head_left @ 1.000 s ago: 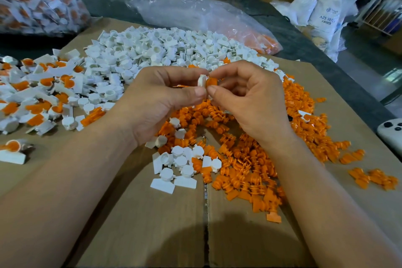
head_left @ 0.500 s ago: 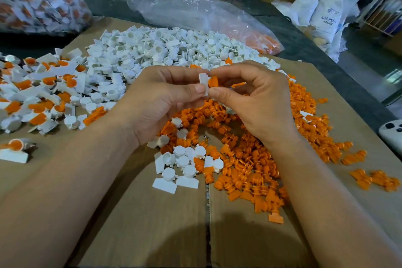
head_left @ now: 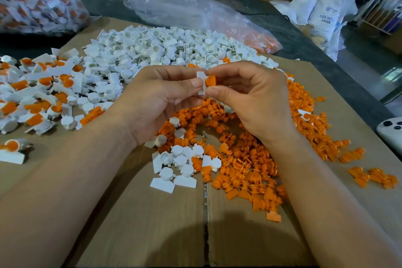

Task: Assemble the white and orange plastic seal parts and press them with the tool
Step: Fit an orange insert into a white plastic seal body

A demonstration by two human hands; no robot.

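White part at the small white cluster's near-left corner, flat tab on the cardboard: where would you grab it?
Probably the round cup, pinched across its sides from above and the near left. The flat tab seems to lie flush on the cardboard, offering little edge; the cup stands up, and other white parts crowd its right and far sides.

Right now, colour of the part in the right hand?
Orange: the orange part pinched by the right hand, head view.
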